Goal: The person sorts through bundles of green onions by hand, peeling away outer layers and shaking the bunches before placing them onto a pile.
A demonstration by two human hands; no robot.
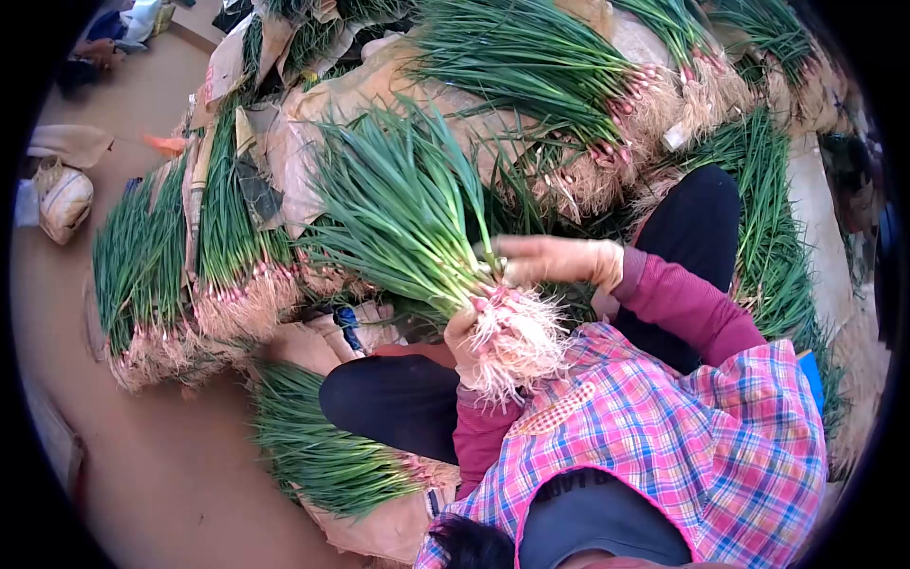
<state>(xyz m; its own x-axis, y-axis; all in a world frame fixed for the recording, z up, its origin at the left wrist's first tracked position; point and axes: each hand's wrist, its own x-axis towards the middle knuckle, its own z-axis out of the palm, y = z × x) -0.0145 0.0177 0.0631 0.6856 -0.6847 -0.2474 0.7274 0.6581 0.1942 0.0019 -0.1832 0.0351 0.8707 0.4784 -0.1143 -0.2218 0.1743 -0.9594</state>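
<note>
My left hand [462,343] is wrapped around the lower stems of a big bunch of spring onions [403,213]. Their green leaves fan out to the upper left, and pink bulbs with a mass of pale roots hang over my lap. On the right side of this bunch, my right hand [559,260] is beside the stems just above the bulbs. Motion smears its fingers, so I cannot make out whether they pinch a stalk. Both hands look covered in pale, thin gloves.
More spring onion bundles stand at the left [147,275], lie across the sacking ahead [531,66] and rest by my left knee [327,441]. Leaves [763,209] also lie along my right. A tied bag [66,201] sits on the brown floor [190,455] at far left.
</note>
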